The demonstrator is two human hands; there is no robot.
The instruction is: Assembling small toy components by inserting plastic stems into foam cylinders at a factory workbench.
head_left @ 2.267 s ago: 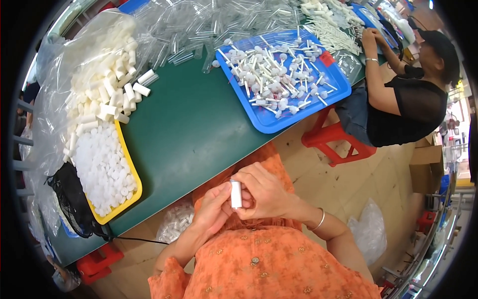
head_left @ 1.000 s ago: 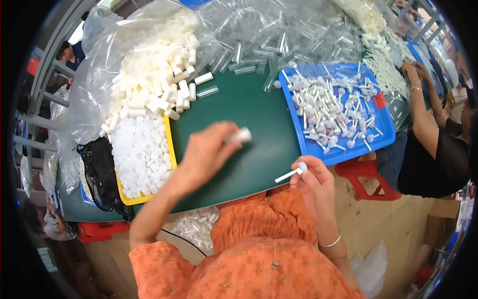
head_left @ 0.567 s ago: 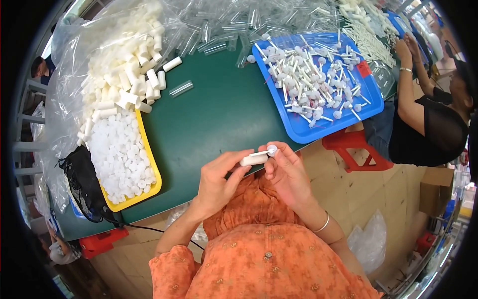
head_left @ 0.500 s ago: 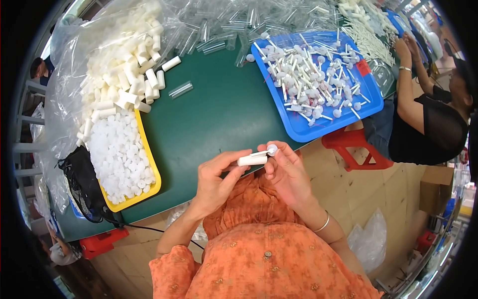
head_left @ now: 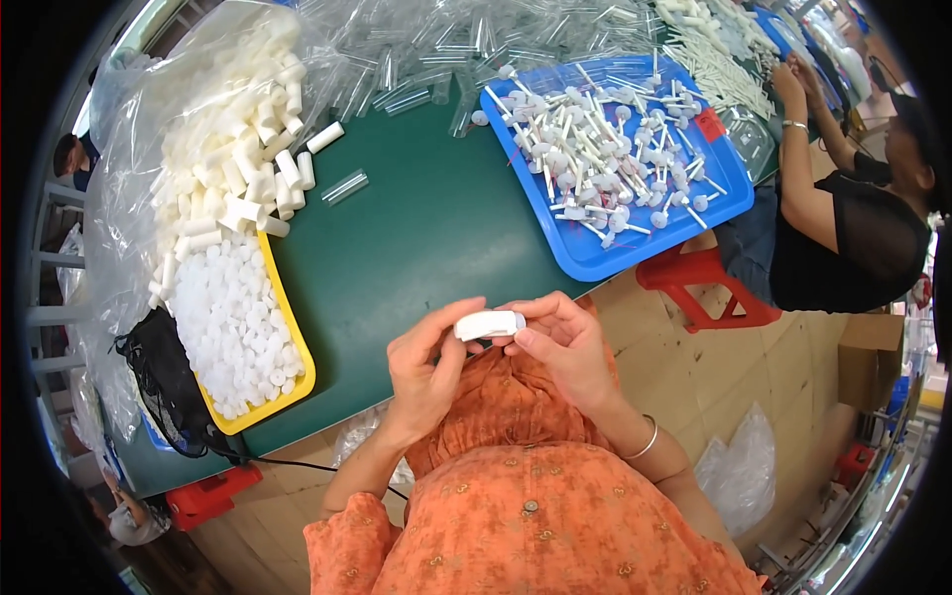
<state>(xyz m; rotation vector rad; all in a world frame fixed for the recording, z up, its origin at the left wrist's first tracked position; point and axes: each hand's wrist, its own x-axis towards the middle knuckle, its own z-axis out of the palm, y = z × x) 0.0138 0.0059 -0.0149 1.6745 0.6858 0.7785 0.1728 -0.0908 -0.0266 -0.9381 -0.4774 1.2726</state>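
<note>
In front of my lap, my left hand grips a white cylinder between thumb and fingers. At the cylinder's right end sits a small translucent-white round cap, pinched by the thumb and fingers of my right hand. The cap's thin white stick no longer shows; it seems to lie within or behind the cylinder. To the upper right, a blue tray holds many such capped sticks with thin red strands. White cylinders spill from a clear plastic bag at the left, beside a yellow tray full of small white caps.
A clear tube lies on the green table, and many more clear tubes are heaped at the far edge. A black mesh bag rests left of the yellow tray. A co-worker sits at the right by a red stool.
The stick, earlier held alongside the cylinder, has gone out of sight, and its cap now meets the cylinder's right end. Both hands have closed together. The whole view has shifted slightly.
</note>
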